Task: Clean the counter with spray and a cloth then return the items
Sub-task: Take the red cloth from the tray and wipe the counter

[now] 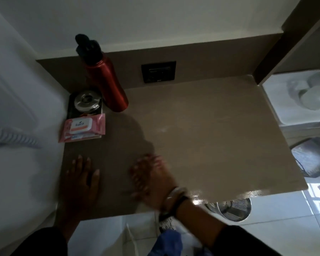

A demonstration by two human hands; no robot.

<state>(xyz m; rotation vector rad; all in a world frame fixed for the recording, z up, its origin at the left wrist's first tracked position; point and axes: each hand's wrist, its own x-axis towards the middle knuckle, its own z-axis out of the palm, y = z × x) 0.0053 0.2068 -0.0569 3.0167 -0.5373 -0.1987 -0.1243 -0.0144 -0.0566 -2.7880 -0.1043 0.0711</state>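
Note:
The brown counter (211, 130) fills the middle of the view, glossy near its front right corner. My left hand (79, 180) lies flat on the counter's front left part, fingers spread, holding nothing. My right hand (151, 178) is on the counter just right of it, blurred by motion, fingers apart; I see no cloth under it. No spray bottle or cloth is visible on the counter. A blue fabric (170, 241) shows below the counter edge near my right forearm.
A red metal bottle (107, 84) with a black cap stands at the back left. In front of it sit a steel lidded container (87, 102) on a black tray and a pink wet-wipes pack (83, 128). A black socket plate (158, 72) is on the backsplash. A white bin (301, 98) and mesh basket (310, 157) are to the right.

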